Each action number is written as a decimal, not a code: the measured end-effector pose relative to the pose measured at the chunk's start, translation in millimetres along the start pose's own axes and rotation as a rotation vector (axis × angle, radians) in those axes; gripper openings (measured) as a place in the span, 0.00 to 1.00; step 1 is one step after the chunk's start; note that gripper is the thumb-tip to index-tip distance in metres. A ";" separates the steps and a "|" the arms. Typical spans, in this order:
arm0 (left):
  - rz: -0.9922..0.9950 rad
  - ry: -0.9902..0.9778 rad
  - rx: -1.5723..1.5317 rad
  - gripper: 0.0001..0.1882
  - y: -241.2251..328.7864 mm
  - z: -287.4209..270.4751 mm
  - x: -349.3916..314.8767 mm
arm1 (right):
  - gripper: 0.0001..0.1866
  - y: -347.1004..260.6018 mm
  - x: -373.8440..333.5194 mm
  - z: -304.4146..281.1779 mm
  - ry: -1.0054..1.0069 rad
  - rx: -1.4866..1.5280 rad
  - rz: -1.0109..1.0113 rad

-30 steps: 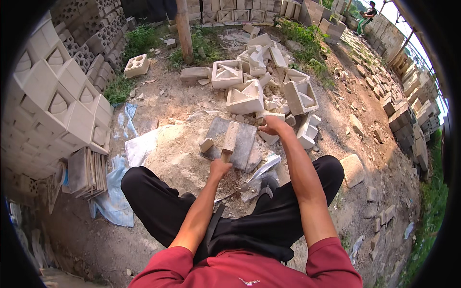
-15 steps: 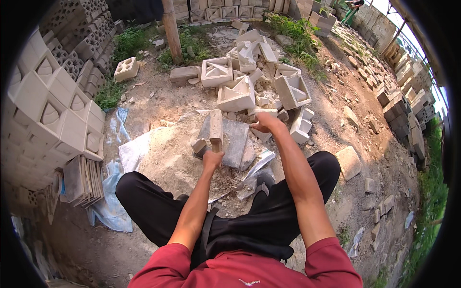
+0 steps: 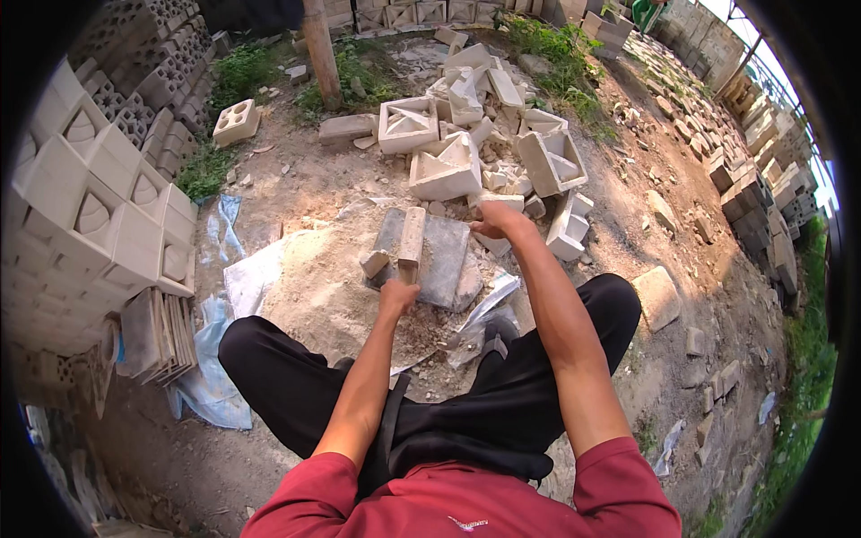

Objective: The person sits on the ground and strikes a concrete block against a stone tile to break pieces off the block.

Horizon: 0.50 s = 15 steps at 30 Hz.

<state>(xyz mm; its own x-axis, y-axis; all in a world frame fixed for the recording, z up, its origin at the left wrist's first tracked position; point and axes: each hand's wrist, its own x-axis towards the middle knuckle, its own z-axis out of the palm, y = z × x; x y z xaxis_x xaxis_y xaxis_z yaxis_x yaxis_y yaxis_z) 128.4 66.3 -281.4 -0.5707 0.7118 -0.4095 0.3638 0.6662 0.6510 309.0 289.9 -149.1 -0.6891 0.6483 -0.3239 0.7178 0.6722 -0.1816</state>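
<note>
My left hand is closed around the short handle of a tool with a long, dusty wooden block head, like a mallet. The head lies over a flat grey slab on a mound of pale crushed powder. A small block-shaped chunk is beside the head, to its left. My right hand is beyond the slab's right side, its fingers curled at a pale broken block piece. Its fingertips are partly hidden.
Broken decorative blocks are heaped beyond the slab. Patterned blocks stand stacked at left, with thin boards below. A wooden post rises at the back. Rubble lies at right. A person in green is far off.
The whole view has shifted slightly. My left hand stays on the tool's handle, and my right hand stays by the broken piece with little movement.
</note>
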 end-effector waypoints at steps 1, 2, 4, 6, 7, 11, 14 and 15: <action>0.003 -0.001 0.024 0.27 4.9 -0.9 -4.4 | 0.21 2.3 -2.6 0.3 -0.033 -0.002 0.022; 0.006 -0.001 0.048 0.28 11.0 -1.5 -7.9 | 0.22 4.4 -5.7 1.0 -0.065 -0.004 0.044; -0.020 0.031 -0.027 0.28 6.8 -4.7 -3.6 | 0.21 -5.3 -6.9 -1.7 -0.003 0.001 0.023; -0.041 -0.023 -0.132 0.28 8.7 -5.9 -3.8 | 0.21 -7.6 -7.2 -4.3 -0.004 0.031 0.031; -0.039 -0.105 -0.199 0.28 20.8 -3.6 -8.3 | 0.21 5.2 -8.9 2.4 -0.018 0.027 0.039; 0.021 0.012 0.133 0.26 -9.1 -13.8 1.2 | 0.21 -20.3 -0.9 -9.5 -0.016 0.006 -0.026; 0.040 -0.094 -0.027 0.25 29.9 -1.6 -28.6 | 0.21 10.3 -8.7 -1.1 -0.034 -0.030 0.035; 0.077 -0.032 -0.051 0.25 30.1 0.9 -31.7 | 0.21 4.8 -6.9 0.2 -0.045 -0.036 0.027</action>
<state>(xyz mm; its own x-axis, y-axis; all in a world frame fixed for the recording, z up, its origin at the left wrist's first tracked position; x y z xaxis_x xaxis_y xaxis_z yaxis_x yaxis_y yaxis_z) 158.2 64.0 -249.4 -0.5182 0.7676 -0.3772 0.3668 0.5979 0.7127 317.2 288.6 -147.9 -0.6636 0.6501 -0.3701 0.7315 0.6676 -0.1390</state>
